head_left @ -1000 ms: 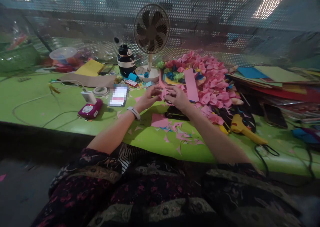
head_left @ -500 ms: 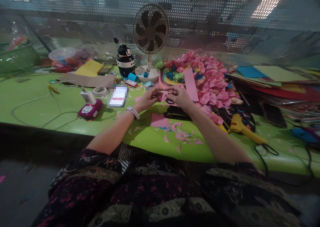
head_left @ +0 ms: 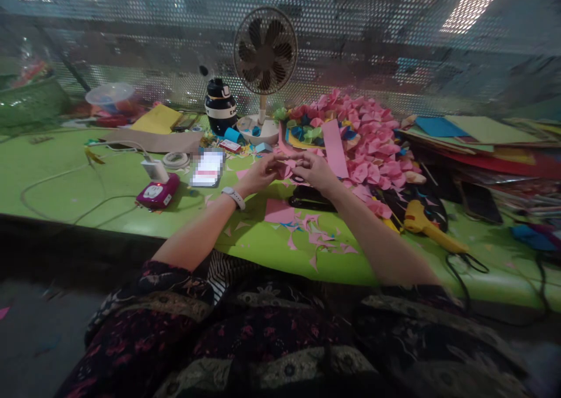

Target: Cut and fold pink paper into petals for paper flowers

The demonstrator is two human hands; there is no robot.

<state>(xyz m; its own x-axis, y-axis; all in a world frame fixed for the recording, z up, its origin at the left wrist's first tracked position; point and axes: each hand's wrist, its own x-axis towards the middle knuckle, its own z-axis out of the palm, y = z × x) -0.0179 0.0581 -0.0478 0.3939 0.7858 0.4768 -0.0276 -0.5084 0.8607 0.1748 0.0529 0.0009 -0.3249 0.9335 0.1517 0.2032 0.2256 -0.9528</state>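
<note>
Between my hands is a small piece of pink paper (head_left: 287, 168), pinched by the fingers of both. My left hand (head_left: 263, 173), with a white band on its wrist, is closed on the paper's left side. From the right, my right hand (head_left: 314, 171) grips the same piece with bent fingers; its exact shape is partly hidden. A black tool (head_left: 309, 199), perhaps a stapler, lies just under my right wrist. Beside it rests a flat pink paper square (head_left: 279, 211). Pink paper offcuts (head_left: 322, 238) are scattered nearer the table's front edge.
Behind my right hand rises a heap of pink paper petals (head_left: 368, 135). A fan (head_left: 265, 53) and a black bottle (head_left: 220, 108) stand at the back. A yellow glue gun (head_left: 433, 228) with a cable lies right; a phone (head_left: 207, 168) and purple adapter (head_left: 158, 192) lie left.
My fingers have shifted slightly on the pink paper, which shows a little less between them. Both arms stay in nearly the same place.
</note>
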